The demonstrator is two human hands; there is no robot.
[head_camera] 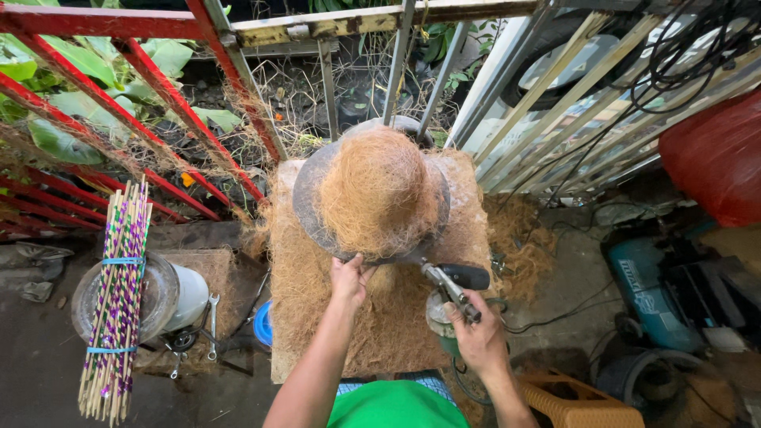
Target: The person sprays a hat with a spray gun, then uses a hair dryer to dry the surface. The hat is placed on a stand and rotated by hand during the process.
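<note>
A mound of brown coconut fibre [379, 190] lies on a round grey metal disc [307, 208] set on a fibre-covered work block [297, 317]. My left hand [349, 279] pinches fibre at the disc's near edge. My right hand [473, 331] grips a metal tool with a black handle [456, 281] that points toward the disc, above a small greenish motor body [436, 315].
A bundle of purple-and-green wrapped sticks [119, 297] rests on a round lidded can [170, 295] at the left, with wrenches [212, 325] beside it. Red metal bars [158, 87] and pale railings [571, 95] stand behind. A teal power tool [646, 289], cables and a woven stool [583, 400] sit right.
</note>
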